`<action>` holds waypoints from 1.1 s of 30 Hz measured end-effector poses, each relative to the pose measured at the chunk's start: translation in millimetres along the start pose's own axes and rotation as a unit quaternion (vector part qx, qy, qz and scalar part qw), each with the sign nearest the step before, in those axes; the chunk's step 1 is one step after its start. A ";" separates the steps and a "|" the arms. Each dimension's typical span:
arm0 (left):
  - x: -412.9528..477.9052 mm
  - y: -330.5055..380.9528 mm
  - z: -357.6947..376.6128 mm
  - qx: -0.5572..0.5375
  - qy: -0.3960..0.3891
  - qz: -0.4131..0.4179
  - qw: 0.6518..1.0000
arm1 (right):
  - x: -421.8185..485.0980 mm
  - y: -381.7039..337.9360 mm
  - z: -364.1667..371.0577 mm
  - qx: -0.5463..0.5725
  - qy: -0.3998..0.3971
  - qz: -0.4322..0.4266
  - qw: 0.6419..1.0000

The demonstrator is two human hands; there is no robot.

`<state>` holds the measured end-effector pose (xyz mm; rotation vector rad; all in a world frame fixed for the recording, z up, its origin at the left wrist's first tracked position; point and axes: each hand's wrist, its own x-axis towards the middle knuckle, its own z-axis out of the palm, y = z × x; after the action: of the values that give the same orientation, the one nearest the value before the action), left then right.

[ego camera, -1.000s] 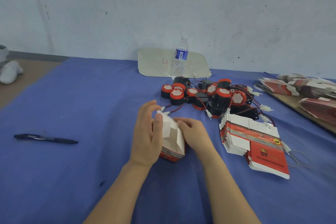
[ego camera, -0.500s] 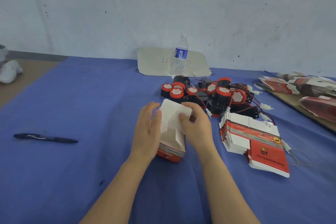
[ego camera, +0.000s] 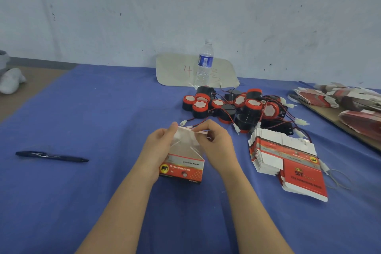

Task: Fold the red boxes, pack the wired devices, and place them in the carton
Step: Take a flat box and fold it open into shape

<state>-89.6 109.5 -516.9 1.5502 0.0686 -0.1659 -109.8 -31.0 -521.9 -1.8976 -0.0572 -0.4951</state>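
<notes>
A red box [ego camera: 182, 168] stands upright on the blue cloth at the centre, its red printed side facing me and its white top flaps raised. My left hand [ego camera: 158, 146] grips the box's left side, thumb on a flap. My right hand [ego camera: 216, 146] pinches the top flap from the right. Behind the box lies a heap of black and red wired devices [ego camera: 237, 107] with red and black leads and white plugs. To the right sits a fanned stack of flat red boxes [ego camera: 286, 163]. No carton is in view.
A water bottle [ego camera: 204, 66] stands at the back on a beige sheet [ego camera: 177, 72] against the wall. A black pen [ego camera: 51, 155] lies at the left. More flat boxes [ego camera: 354, 105] are piled on a board at the right edge. Rubber bands [ego camera: 338, 179] lie beside the stack.
The box has been turned so its red printed face looks at me. Both hands have shifted up to the top flaps, and the flap now stands higher.
</notes>
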 end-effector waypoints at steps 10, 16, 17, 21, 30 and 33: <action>-0.3 -6.8 8.2 0.010 0.066 0.152 0.986 | 0.5 -3.2 9.9 0.030 0.000 0.013 0.999; -5.6 -17.1 20.8 0.046 0.028 0.236 0.970 | 1.0 -1.9 3.1 0.159 0.061 0.138 0.976; -6.1 -19.5 22.3 0.063 0.024 0.243 0.968 | 1.1 0.2 0.8 0.180 0.043 0.170 0.968; -5.9 -27.9 16.8 0.140 0.054 0.256 0.955 | 5.6 13.5 -5.5 -0.038 -0.007 0.168 0.985; 0.6 -24.8 2.9 0.142 -0.121 0.158 0.970 | 10.9 23.3 -8.2 -0.129 0.014 0.158 0.979; -1.1 -18.9 -2.6 0.143 -0.170 0.122 0.967 | 16.5 23.1 2.9 -0.060 0.097 0.130 0.985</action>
<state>-93.4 112.0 -535.5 1.7802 -0.4328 -0.2523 -87.5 -40.3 -537.1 -1.9295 0.3517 -0.5117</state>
